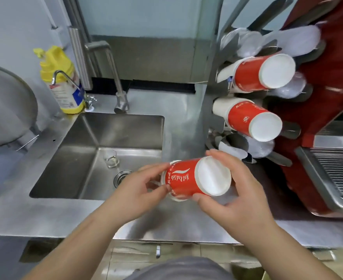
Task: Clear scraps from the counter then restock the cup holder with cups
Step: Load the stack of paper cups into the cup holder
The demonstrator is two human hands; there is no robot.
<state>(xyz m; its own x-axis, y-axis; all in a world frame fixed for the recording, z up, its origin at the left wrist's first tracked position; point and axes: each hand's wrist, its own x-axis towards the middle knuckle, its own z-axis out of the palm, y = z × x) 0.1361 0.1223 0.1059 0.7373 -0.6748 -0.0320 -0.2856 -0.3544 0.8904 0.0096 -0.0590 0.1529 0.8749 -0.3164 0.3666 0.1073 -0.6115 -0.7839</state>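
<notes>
Head view: left hand and right hand curl their fingers around a sideways red cup stack, base outward, probably for loading the cup holder

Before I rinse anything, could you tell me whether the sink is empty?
No, a small clear glass stands in the sink near the drain.

The left hand covers the mouth end of the red cup stack, so the number of cups cannot be told. At two o'clock, clear cups in the cup holder blur together. The red machine is cut off at three o'clock; the yellow bottle label is unreadable.
</notes>
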